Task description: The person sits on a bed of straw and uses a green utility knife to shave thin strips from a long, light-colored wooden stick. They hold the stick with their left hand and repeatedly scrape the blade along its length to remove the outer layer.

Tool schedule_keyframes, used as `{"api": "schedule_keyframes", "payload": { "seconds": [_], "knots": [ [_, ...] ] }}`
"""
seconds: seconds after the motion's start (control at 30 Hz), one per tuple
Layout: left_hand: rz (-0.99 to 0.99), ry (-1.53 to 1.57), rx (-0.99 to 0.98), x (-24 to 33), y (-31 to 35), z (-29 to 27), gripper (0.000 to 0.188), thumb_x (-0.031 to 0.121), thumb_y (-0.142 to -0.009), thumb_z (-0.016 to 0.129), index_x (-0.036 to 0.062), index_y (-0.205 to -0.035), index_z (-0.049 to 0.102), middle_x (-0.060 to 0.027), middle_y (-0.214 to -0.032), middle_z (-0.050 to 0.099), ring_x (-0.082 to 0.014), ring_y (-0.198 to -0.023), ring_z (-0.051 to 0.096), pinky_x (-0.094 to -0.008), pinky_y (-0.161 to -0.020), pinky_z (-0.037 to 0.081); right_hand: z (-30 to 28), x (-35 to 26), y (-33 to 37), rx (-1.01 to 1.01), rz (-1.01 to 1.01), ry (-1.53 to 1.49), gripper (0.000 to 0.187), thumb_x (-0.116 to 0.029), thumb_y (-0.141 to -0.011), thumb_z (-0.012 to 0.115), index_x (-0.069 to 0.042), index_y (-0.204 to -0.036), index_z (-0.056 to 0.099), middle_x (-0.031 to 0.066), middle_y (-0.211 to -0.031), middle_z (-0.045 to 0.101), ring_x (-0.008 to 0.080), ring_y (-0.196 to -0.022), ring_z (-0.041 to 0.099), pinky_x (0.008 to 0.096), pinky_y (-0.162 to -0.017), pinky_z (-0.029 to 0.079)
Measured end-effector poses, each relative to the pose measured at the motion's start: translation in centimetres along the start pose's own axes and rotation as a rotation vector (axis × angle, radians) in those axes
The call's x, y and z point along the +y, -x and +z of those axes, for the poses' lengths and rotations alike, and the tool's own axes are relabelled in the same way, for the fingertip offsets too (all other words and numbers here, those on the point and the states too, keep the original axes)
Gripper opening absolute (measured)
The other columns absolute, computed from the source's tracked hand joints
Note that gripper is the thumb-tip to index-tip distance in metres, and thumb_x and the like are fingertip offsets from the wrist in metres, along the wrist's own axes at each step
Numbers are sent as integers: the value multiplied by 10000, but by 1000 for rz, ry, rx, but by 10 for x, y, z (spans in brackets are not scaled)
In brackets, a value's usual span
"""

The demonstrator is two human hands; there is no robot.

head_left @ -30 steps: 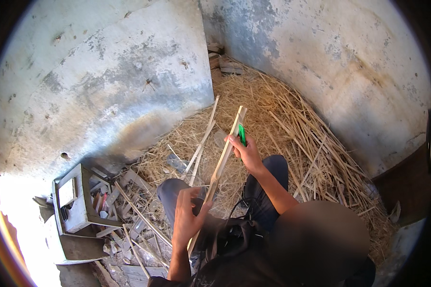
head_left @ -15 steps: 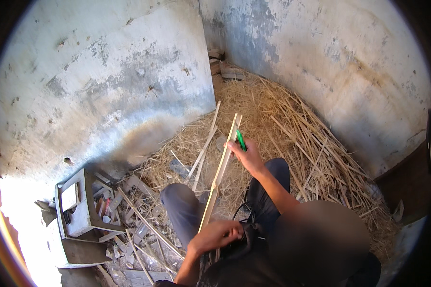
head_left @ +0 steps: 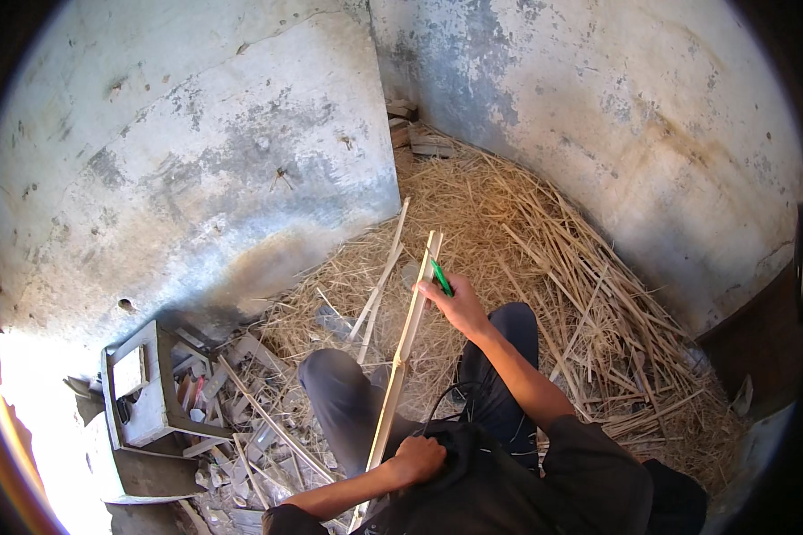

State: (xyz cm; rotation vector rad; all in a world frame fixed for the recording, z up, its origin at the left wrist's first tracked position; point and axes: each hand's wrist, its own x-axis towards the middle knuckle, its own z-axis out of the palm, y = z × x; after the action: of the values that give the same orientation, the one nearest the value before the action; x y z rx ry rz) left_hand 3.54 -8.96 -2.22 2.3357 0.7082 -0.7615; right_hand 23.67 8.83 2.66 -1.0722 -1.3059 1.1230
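Observation:
A long, pale split bamboo strip [head_left: 400, 364] with a node midway slants from the straw between my knees back past my left side. My right hand [head_left: 458, 305] is closed near its far end, fingertips on the strip. A slim green tool [head_left: 442, 278], its exact kind unclear, sticks out of the same hand. My left hand [head_left: 421, 458] is curled against my dark clothing at the lap, just right of the strip. Its fingers are largely turned away, and what they hold, if anything, is hidden. The strip's near part runs beneath my left forearm.
Dry straw and thin strips [head_left: 598, 312] are heaped along the right wall. Loose pale strips [head_left: 382, 285] lie beyond my left knee. A broken wooden cabinet [head_left: 152, 392] tips over among rubble [head_left: 250, 437] at left. Stained walls [head_left: 241, 152] meet in the far corner.
The strip and my right hand have come slightly nearer to me, with the green tool. My left hand has shifted nearer and turned in against my lap.

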Motion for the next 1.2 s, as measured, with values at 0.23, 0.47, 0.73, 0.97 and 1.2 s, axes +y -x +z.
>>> {"api": "schedule_keyframes", "payload": {
  "seconds": [0.23,0.47,0.73,0.97,1.2],
  "knots": [
    [-3,-82,64,-2,-5,11,415,445,-985,676,55,-1038,810,-209,-1121,767,-379,-1016,773,-496,-837,630,-1,-2,1,-17,46,18,326,-342,-1056,699,-19,-1039,736,-36,-791,554,84,-752,575,278,-699,463],
    [41,-55,-27,-1,-5,-7,409,426,-981,688,49,-1090,807,-186,-1095,783,-375,-1038,770,-494,-862,628,-1,-5,2,-21,50,7,333,-343,-1057,694,-12,-1048,730,-21,-818,606,88,-756,589,276,-708,475],
    [27,359,748,-10,79,-80,405,447,-952,748,54,-871,689,-156,-787,712,-401,-763,710,-496,-682,558,-2,0,5,11,-12,-70,364,-330,-1045,709,10,-1157,769,-35,-731,543,58,-634,477,273,-618,434],
    [-155,714,1381,-43,59,-77,307,289,-1027,714,15,-941,604,-46,-683,602,-185,-636,628,-352,-644,522,-1,-26,17,-46,-16,-139,334,-273,-1039,717,21,-1196,734,1,-858,696,75,-785,646,274,-714,521],
    [-57,1291,1033,-43,44,-60,351,290,-1160,476,41,-936,579,5,-682,543,-81,-576,534,-271,-545,442,-6,-26,22,-41,-190,8,341,-307,-1035,710,-47,-1257,699,7,-829,677,89,-766,645,294,-702,504]
  ]
}}
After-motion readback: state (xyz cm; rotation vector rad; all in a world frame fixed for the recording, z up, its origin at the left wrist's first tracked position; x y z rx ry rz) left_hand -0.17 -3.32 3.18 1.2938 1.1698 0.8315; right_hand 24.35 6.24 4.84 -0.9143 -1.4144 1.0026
